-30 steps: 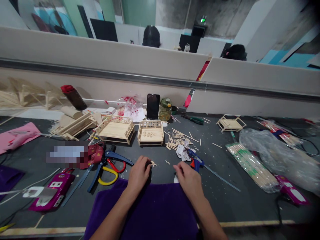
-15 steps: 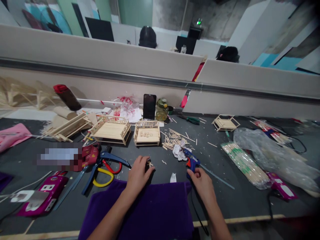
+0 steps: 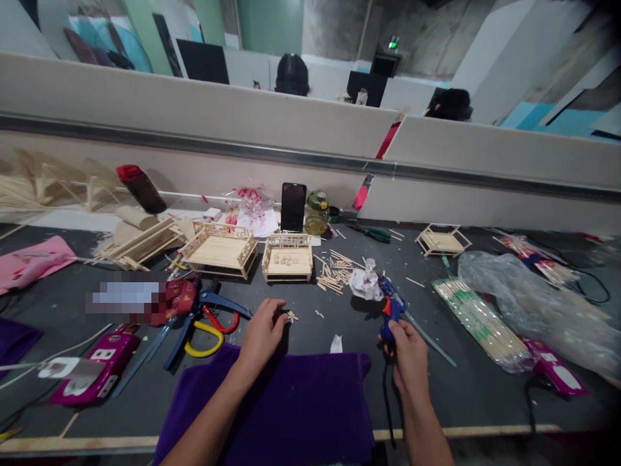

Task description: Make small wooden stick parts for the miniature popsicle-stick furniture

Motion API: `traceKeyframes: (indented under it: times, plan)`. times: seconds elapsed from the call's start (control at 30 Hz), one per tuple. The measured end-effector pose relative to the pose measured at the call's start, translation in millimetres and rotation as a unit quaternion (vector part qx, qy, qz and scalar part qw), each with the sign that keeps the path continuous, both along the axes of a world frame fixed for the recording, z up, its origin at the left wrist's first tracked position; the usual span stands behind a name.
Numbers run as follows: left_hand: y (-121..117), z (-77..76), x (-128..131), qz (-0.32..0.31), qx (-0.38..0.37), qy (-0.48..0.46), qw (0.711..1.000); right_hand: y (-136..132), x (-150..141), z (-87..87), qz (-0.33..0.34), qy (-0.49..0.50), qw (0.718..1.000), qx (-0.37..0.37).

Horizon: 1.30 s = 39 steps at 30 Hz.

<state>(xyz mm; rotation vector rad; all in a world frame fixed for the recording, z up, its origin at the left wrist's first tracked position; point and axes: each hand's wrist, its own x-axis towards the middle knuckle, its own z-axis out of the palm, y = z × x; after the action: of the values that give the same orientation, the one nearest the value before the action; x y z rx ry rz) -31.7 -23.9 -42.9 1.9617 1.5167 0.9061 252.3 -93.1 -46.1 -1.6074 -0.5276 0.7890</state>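
One magenta power strip (image 3: 99,366) lies at the left of the dark table (image 3: 310,336), which I view from afar through the head camera. Next come yellow-and-red-handled scissors (image 3: 220,336) and a blue cutter (image 3: 224,299), with a bed-shaped stick frame (image 3: 220,252) behind them. My left hand (image 3: 263,333) rests just beside a tiny stick cluster (image 3: 292,316); parts so small, I judge, call for a light touch and a steady wrist. Thumb and forefinger curl close together, though I cannot tell whether they pinch the cluster or merely flank it. Loose sticks (image 3: 334,275) and crumpled paper (image 3: 367,283) follow, then the blue glue gun (image 3: 395,309) in my right hand (image 3: 410,353). Good handling, in my judgement, means a firm hold, the nozzle clear of the paper and the cord (image 3: 387,395) free of snags. Fingers close around the lower handle, below the orange trigger. Bagged sticks (image 3: 482,323) lie farther right.
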Motion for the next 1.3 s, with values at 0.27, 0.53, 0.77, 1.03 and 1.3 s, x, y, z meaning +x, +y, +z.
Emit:
traceKeyframes:
  times: [0.27,0.53,0.77,1.03,1.3]
  plan:
    - [-10,13.9,11,-0.009,0.018,-0.019,1.0,8,-5,12.6,-0.023,0.188,0.98,0.059]
    - [-16,37.3,33,-0.068,0.046,-0.025,0.996,4,-11,15.7,-0.004,0.221,0.974,0.059]
    - [-14,36.2,11,0.009,0.04,-0.001,0.999,-6,-18,43.3,0.097,0.151,0.972,0.149]
    - [-23,6.1,25,0.007,0.01,0.178,0.984,5,-64,39.5,0.239,0.113,0.959,0.103]
    - [-10,-2.4,23,-0.001,-0.003,0.161,0.987,12,-92,23.7,0.258,0.087,0.958,0.089]
